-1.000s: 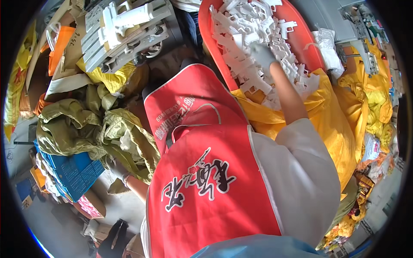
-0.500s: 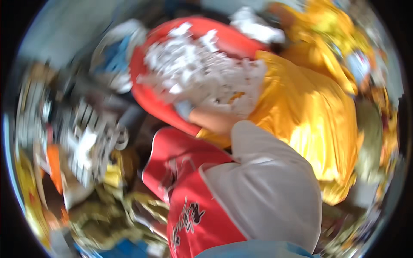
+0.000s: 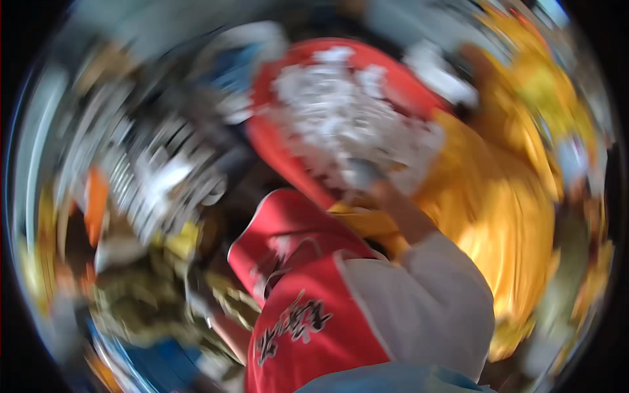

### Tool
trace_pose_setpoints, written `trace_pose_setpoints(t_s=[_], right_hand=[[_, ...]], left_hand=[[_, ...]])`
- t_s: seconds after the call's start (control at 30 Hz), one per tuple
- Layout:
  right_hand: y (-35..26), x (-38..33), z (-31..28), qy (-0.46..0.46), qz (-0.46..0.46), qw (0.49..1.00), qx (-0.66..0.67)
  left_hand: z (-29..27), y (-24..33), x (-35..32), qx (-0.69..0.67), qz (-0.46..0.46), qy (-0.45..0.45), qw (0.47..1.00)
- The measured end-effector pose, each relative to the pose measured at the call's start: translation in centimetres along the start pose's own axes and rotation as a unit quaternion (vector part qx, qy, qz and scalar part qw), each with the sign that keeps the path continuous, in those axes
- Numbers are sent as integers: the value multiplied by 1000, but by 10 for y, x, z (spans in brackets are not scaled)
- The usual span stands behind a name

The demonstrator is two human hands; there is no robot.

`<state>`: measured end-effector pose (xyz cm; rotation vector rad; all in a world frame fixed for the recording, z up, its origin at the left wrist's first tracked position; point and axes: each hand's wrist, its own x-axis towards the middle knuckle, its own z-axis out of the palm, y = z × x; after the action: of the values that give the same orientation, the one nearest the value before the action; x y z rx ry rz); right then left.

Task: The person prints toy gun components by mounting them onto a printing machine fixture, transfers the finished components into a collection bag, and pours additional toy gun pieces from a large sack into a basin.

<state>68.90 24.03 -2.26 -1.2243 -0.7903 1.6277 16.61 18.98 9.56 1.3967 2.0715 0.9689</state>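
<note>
The picture is heavily blurred by motion. My right hand [image 3: 364, 174], in a grey glove, reaches into a heap of small white plastic parts [image 3: 341, 111] that fills a red basin [image 3: 262, 134]; whether it grips any of them cannot be made out. My right forearm and white sleeve [image 3: 426, 295] run up to it from below. My left forearm [image 3: 226, 334] reaches down-left past my red vest [image 3: 308, 314], and my left hand [image 3: 196, 304] is a pale smear next to crumpled olive bags [image 3: 131, 308].
A large yellow bag [image 3: 511, 216] lies to the right of the basin. A grey crate with white pieces [image 3: 157, 170] stands at the left, an orange item [image 3: 95, 196] beside it. A blue crate [image 3: 157, 360] shows at the lower left.
The view has swung, so the red basin has shifted from the top right toward the middle. My right hand stays in the white parts. Blur has grown.
</note>
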Motion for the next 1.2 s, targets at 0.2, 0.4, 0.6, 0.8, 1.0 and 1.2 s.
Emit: trace_pose_setpoints(t_s=[0.2, 0.4, 0.6, 0.8, 1.0, 1.2], right_hand=[[-21, -23, -40, 17, -61, 663, -746], [-61, -14, -9, -12, -17, 641, -767], [-54, 1, -3, 13, -156, 862, -482], [-95, -7, 75, 15, -166, 953, -252], [-130, 29, 138, -40, -268, 946, -175], [-190, 71, 264, -140, -517, 765, -357]], left_hand=[[-20, 34, 14, 68, 177, 120, 974], [-42, 79, 31, 49, 249, 213, 944], [-36, 135, 83, 43, 302, 143, 942], [-24, 156, 135, 92, 372, 45, 923], [-28, 156, 135, -53, 294, 1, 954], [-37, 88, 95, -117, 271, 229, 927]])
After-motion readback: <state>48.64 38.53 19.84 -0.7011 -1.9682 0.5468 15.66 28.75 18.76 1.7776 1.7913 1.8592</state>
